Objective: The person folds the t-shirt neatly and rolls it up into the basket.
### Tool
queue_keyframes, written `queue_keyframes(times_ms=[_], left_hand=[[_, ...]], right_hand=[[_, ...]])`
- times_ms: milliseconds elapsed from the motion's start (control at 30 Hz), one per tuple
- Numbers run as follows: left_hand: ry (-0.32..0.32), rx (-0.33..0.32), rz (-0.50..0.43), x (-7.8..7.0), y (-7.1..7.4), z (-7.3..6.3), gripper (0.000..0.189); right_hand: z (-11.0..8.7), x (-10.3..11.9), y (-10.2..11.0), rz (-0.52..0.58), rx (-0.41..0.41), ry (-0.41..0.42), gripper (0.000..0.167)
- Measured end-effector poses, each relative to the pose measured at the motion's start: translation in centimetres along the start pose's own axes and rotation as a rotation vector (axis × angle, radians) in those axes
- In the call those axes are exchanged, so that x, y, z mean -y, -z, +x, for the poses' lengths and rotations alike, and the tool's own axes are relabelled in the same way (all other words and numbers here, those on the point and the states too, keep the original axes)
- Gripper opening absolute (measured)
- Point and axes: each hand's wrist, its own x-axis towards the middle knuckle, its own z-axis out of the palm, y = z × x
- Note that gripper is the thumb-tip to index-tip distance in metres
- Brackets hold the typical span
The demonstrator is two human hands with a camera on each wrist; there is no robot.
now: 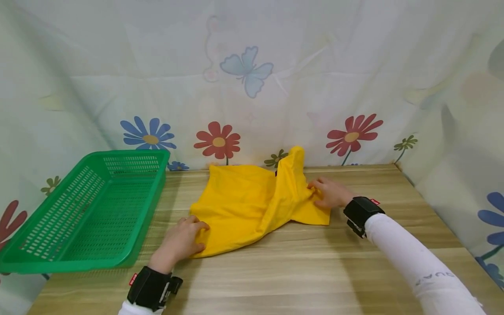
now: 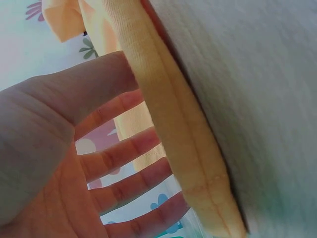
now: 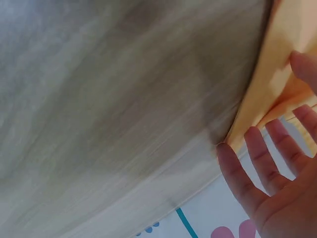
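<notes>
A yellow garment [image 1: 236, 205], which looks like a T-shirt, lies rumpled on the table, its right part folded and one piece standing up against the backdrop. My left hand [image 1: 181, 240] rests at its near left corner. In the left wrist view the thumb and spread fingers [image 2: 124, 144] touch a stitched edge of the yellow cloth [image 2: 173, 109]. My right hand [image 1: 332, 193] is at the garment's right side, fingertips on the fabric. Loosely spread fingers [image 3: 262, 158] show beside the cloth [image 3: 262, 84] in the right wrist view. A small dark spot shows near the upright fold.
A green plastic basket [image 1: 135, 232] with slotted sides stands at the left of the wood-grain table [image 1: 275, 280]. Behind the table hangs a white curtain [image 1: 299, 96] with printed flowers and a butterfly; it also runs along both sides.
</notes>
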Motion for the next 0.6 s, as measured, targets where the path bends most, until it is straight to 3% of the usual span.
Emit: queue_keyframes(times_ms=[400,600], left_hand=[[-0.008,-0.027,0.007,0.0,-0.1,-0.1,0.04],[0.0,-0.024,0.004,-0.1,0.0,-0.2,0.041]], right_hand=[[-0.8,-0.5,-0.5,0.032,0.02,-0.007,0.021],[-1.3,-0.3,-0.9,0.012,0.022,-0.017,0.017]])
